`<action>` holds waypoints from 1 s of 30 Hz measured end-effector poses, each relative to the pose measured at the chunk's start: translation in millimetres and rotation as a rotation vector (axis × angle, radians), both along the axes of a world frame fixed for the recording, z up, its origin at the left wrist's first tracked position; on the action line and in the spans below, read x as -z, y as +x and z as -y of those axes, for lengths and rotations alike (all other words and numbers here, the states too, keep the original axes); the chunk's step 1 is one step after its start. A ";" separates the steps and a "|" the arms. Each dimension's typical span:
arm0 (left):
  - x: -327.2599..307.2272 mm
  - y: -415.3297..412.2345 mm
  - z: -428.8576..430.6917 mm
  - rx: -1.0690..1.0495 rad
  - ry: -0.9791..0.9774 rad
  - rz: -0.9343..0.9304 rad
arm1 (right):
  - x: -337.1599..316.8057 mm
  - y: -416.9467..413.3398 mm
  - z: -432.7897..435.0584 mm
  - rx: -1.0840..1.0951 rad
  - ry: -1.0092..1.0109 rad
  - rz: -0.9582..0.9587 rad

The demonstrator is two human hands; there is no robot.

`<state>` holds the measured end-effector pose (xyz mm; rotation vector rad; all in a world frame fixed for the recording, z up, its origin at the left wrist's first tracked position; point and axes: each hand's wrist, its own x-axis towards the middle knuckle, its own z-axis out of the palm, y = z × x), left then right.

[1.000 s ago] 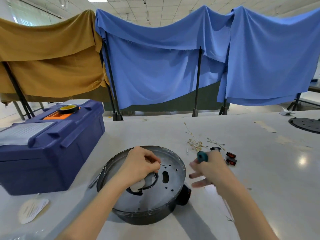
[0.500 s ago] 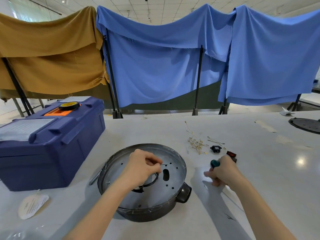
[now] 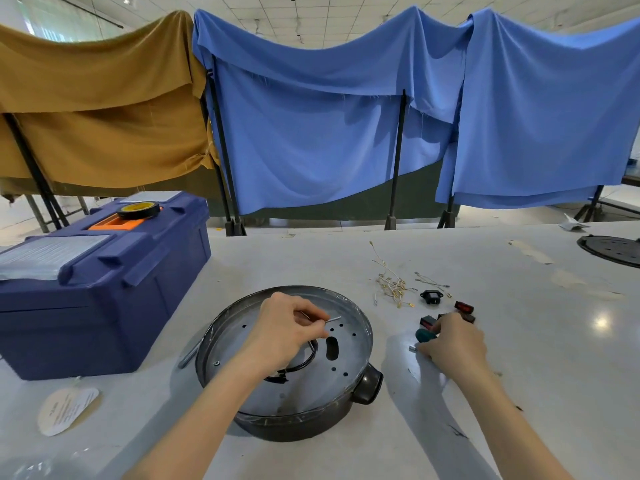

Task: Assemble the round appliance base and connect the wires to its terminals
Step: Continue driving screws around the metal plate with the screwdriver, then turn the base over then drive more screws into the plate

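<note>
Base: the round appliance base (image 3: 287,429) sits near centre on the table (image 3: 519,341), perforated plate up.
Left hand (image 3: 284,336): over the plate, thumb and forefinger pinching a thin metal pin (image 3: 333,319), its tip aimed right across the holes.
Right hand (image 3: 452,346): down on the table right of the base, fingers curled round a teal screwdriver (image 3: 425,336).
Tip: probably a fastening step; line the pin squarely with its hole before the driver comes in.
Beyond: red switches (image 3: 464,306), a black socket (image 3: 432,296) and loose wires (image 3: 391,285), none connected.
Unclear: screw or plain pin; most of the driver is hidden under the hand; no terminals visible.
</note>
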<state>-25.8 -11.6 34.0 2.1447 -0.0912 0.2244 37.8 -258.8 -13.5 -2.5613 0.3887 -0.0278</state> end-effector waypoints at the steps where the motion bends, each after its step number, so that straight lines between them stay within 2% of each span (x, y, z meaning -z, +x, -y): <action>1: 0.2 -0.1 -0.6 0.002 0.014 -0.004 | -2.0 -2.8 -3.8 0.012 -0.048 0.064; 3: 1.0 0.0 -0.7 0.007 0.057 -0.017 | -4.4 -5.6 -11.6 -0.019 0.014 0.293; 5: 3.3 0.1 0.9 0.002 0.094 -0.021 | -11.8 -12.1 -24.0 -0.131 0.273 0.406; 6: 5.0 -0.2 1.9 -0.005 0.112 -0.014 | -18.2 -16.4 -31.6 -0.182 0.395 0.347; 8: 8.5 -0.5 3.0 -0.032 0.174 0.014 | -24.8 -21.6 -43.7 -0.255 0.573 0.079; 10: 11.5 -1.5 1.6 -0.068 0.249 0.041 | -25.4 -26.5 -53.5 -0.311 0.643 -0.133; 11: 12.7 -2.3 0.3 -0.082 0.270 0.047 | -24.5 -28.1 -57.1 -0.317 0.666 -0.167; 17: 17.2 -6.5 -4.7 -0.079 0.259 0.007 | -28.5 -31.3 -72.0 -0.171 0.860 -0.177; 22: 18.2 -8.3 -1.8 -0.080 0.233 0.029 | -34.9 -31.0 -73.6 -0.075 0.924 -0.162; 26: 13.4 -8.3 -1.2 -0.097 0.198 0.052 | -43.7 -34.4 -68.9 -0.008 1.105 -0.193; 30: 2.3 -9.1 -5.5 -0.143 0.011 0.037 | -55.5 -36.2 -58.3 0.042 1.385 -0.273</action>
